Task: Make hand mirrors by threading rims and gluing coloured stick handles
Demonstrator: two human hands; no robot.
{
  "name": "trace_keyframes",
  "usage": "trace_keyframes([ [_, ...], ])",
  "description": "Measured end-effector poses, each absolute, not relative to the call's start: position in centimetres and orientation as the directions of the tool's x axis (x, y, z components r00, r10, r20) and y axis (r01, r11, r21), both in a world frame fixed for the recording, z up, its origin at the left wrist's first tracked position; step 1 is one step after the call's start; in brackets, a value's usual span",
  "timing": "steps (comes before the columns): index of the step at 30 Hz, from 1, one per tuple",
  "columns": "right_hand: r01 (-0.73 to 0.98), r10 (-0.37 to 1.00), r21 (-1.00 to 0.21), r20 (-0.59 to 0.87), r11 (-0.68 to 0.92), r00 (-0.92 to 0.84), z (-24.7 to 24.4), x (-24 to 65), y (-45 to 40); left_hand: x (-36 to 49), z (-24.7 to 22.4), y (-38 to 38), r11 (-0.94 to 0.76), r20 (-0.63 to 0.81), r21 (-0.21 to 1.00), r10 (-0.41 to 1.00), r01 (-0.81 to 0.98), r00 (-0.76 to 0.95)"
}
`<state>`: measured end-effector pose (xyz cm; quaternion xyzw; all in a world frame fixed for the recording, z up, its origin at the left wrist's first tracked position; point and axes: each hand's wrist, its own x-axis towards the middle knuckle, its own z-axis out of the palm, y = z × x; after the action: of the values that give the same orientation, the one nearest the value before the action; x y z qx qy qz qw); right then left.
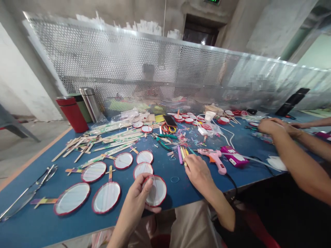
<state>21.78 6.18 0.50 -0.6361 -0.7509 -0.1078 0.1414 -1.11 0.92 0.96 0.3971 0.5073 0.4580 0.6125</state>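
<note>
My left hand (138, 196) is closed round the edge of a round, red-rimmed lid (158, 193), its pale inner face turned up, above the table's front edge. My right hand (198, 170) reaches over a small row of markers, its fingers closed on a yellow marker (185, 155). A purple marker (180, 155) lies just left of those fingers. On the left of the table are several similar red-rimmed lids with coloured craft sticks attached, such as the lid nearest the front (106, 197). Another lid (143, 169) lies partly behind my left hand.
Glasses (28, 193) lie at left, near piled craft sticks (77, 144) and a red flask (72, 114). Green-handled pliers (164, 142) and a pink glue gun (212, 158) lie mid-table. A co-worker's arms (292, 151) reach in from the right. A perforated metal screen (165, 65) stands behind.
</note>
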Motion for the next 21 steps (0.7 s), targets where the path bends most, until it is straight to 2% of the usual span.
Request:
trace_keyframes([
  [4,0.976,0.942,-0.028,0.269,0.216,-0.201,2.0,22.5,6.0,-1.2,0.9,0.9,0.278,-0.268,0.931,0.961,-0.238,0.074],
  [7,0.980,0.951,0.011,0.240,0.198,-0.195,4.6,23.5,6.4,-1.4,0.8,1.0,0.272,-0.261,0.925,0.962,-0.265,0.074],
  [14,0.986,0.963,0.110,0.224,0.128,-0.150,11.4,24.2,11.4,-1.4,0.4,1.0,0.237,-0.204,0.959,0.958,-0.158,0.200],
  [17,0.982,0.981,0.127,0.122,0.137,-0.152,11.6,24.3,15.5,-1.2,0.6,0.7,0.223,-0.192,0.961,0.964,-0.163,0.183],
  [21,0.972,0.978,0.112,-0.059,0.206,-0.200,9.2,24.8,20.0,-0.9,1.0,0.2,0.213,-0.190,0.958,0.972,-0.191,0.135],
])
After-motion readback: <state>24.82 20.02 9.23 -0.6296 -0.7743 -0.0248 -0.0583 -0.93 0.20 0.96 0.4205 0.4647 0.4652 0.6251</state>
